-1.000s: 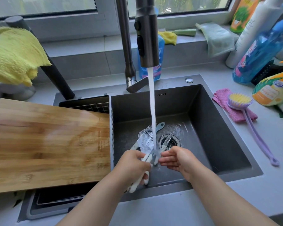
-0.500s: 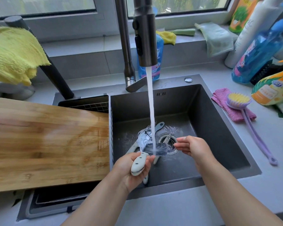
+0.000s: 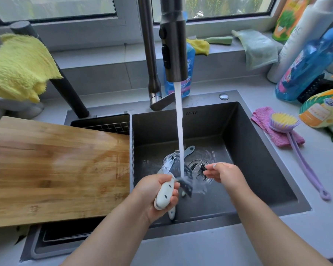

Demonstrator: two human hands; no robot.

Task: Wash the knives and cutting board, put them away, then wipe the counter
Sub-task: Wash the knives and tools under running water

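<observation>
Knife (image 3: pixel 174 186) in my left hand (image 3: pixel 158 192): my fingers curl round its white handle, and the dark blade juts out to the right under the stream of water (image 3: pixel 180 131). My right hand (image 3: pixel 224 172) hovers just beside the blade, fingers loosely spread and holding nothing. Beneath them, more knives (image 3: pixel 172 160) lie on the bottom of the sink (image 3: pixel 258 169) near the drain. To my left the wooden cutting board (image 3: pixel 56 169) rests over the sink's other half, its surface wet. Right of the sink, a purple brush (image 3: pixel 296 141) lies on a pink cloth (image 3: pixel 265 120). Farther back stands the tap (image 3: pixel 173 45), and a yellow cloth (image 3: pixel 19 66) hangs at the far left.
</observation>
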